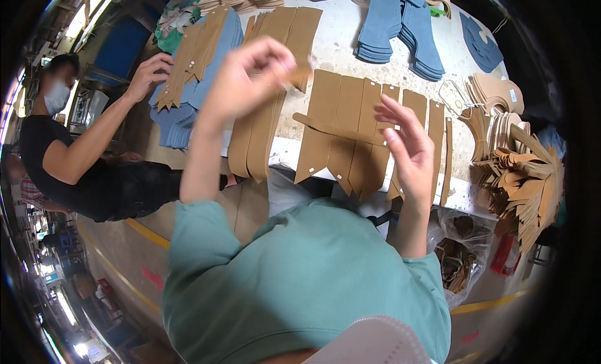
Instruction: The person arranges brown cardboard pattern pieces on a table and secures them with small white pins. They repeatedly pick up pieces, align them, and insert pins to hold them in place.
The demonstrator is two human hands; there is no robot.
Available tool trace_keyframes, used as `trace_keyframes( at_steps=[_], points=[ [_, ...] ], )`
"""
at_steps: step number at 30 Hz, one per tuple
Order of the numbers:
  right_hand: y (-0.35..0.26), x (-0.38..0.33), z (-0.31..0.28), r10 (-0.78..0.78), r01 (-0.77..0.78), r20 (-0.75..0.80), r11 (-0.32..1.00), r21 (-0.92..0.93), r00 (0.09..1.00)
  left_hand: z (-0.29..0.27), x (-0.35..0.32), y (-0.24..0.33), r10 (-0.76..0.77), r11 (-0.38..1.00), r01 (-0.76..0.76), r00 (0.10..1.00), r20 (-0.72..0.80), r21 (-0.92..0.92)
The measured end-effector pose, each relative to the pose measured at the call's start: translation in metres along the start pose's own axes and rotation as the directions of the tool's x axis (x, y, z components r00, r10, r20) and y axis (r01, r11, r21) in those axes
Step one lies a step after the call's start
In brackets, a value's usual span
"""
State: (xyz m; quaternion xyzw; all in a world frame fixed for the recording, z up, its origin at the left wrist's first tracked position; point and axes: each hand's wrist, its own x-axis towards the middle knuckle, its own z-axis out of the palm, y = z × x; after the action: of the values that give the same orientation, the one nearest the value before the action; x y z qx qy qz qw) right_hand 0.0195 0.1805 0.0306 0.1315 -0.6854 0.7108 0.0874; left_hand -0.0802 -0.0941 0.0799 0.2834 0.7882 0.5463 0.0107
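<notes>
My left hand point(250, 76) is raised over the table, blurred, with its fingers curled together. A small smeared brown and white shape shows at its fingertips; I cannot make out what it is. My right hand point(410, 145) hovers at the right side of a row of flat brown pieces point(350, 101), fingers apart. Several of those pieces have pointed, notched near ends and small white stickers. A narrow curved brown strip point(332, 127) lies across them. Its right end comes close to my right thumb; I cannot tell whether they touch.
Long brown pieces point(250, 138) lie stacked at the left. Farther left, a masked co-worker's hand point(150, 76) touches brown and blue pieces. Blue stacks point(379, 32) stand at the back. Brown bundles point(526, 182) overhang the right edge, near a clear plastic bag point(466, 257).
</notes>
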Motion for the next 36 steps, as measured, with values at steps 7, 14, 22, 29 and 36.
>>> trace_keyframes(
  at_steps=[7, 14, 22, 29, 36],
  points=[
    [0.002, -0.017, 0.012, 0.199, -0.221, 0.213, 0.972, 0.085, 0.956, 0.083, -0.070, 0.008, -0.225, 0.904, 0.295, 0.944, 0.240, -0.311],
    [0.035, -0.049, -0.032, 0.347, -0.362, -0.121, 0.922, -0.138, 0.930, 0.083, -0.093, -0.041, -0.380, 0.925, 0.380, 0.924, -0.035, -0.018],
    [0.046, -0.056, -0.041, 0.090, -0.300, -0.354, 0.741, -0.601, 0.931, 0.079, -0.082, -0.039, -0.264, 0.777, 0.418, 0.895, -0.360, 0.471],
    [0.035, -0.051, -0.062, 0.084, -0.271, -0.288, 0.653, -0.707, 0.954, 0.070, -0.076, -0.039, -0.285, 0.827, 0.337, 0.941, -0.181, 0.449],
    [0.045, -0.052, -0.039, 0.099, -0.165, -0.133, 0.619, -0.768, 0.986, 0.077, -0.074, -0.043, -0.281, 0.845, 0.206, 0.956, 0.081, 0.493]
  ],
)
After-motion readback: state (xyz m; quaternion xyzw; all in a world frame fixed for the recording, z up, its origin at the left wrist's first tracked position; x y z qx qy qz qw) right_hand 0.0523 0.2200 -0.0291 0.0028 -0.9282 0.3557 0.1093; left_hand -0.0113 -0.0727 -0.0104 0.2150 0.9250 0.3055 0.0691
